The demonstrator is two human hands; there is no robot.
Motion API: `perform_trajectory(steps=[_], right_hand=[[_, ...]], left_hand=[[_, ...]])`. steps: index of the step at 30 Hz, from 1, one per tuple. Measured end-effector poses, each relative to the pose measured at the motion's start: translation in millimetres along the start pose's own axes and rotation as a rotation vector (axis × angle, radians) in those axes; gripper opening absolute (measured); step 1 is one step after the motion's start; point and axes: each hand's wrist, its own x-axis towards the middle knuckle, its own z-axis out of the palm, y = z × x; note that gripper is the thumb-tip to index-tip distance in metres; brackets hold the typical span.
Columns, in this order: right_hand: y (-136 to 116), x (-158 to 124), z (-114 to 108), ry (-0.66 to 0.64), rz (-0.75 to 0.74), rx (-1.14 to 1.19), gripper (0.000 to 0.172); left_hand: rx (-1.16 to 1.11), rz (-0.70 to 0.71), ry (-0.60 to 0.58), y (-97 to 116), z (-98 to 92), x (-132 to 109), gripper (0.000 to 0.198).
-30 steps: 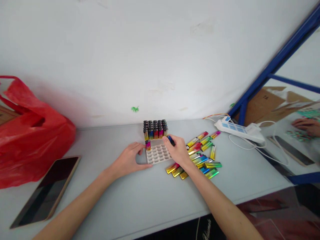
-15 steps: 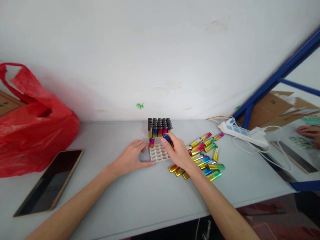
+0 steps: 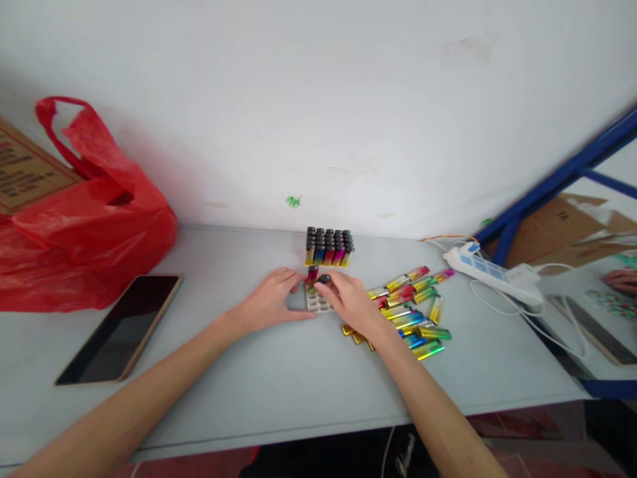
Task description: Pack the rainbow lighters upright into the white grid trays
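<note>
A white tray (image 3: 318,304) with rows of holes lies on the table, with one purple-and-yellow lighter (image 3: 312,273) upright in its far left corner. My left hand (image 3: 273,299) braces the tray's left side, thumb at the near corner and fingertips beside that lighter. Between thumb and fingers of my right hand (image 3: 353,302) is a lighter (image 3: 324,279), its black top showing over the tray; the hand hides most of its body. Behind the tray stands a block of upright lighters (image 3: 329,247) in tight rows. Loose colourful lighters (image 3: 411,318) lie to the right, partly under my right wrist.
On the left are a red plastic bag (image 3: 99,226), a cardboard box (image 3: 30,166) and a dark-screened phone (image 3: 122,328). A white power strip (image 3: 492,272) with cables sits at the right by a blue metal frame (image 3: 552,172). A white wall rises behind the table.
My right hand has brought its lighter left and down, close beside the one standing in the tray. My left hand stays at the tray. The whole view has shifted slightly.
</note>
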Motion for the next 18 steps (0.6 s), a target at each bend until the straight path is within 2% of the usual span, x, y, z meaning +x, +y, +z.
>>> perform_trajectory(steps=[7, 10, 13, 16, 18], right_hand=[[7.8, 8.6, 3.2, -0.014, -0.081, -0.197, 0.028], [2.0, 14.1, 2.2, -0.038, -0.083, -0.361, 0.035], [-5.4, 15.6, 3.8, -0.017, -0.023, -0.52, 0.046], [-3.6, 10.1, -4.2, -0.009, 0.015, -0.46, 0.046], [6.9, 0.6, -21.1, 0.036, 0.026, -0.374, 0.04]], left_hand=[[0.033, 0.001, -0.004, 1.7, -1.7, 0.1, 0.054], [0.026, 0.004, -0.004, 1.0, -2.0, 0.8, 0.055], [0.01, 0.004, 0.002, -1.1, -1.4, 1.9, 0.055], [-0.008, 0.005, 0.026, -3.0, -1.3, 3.0, 0.057], [-0.012, 0.001, 0.036, -3.7, -1.7, 3.8, 0.058]])
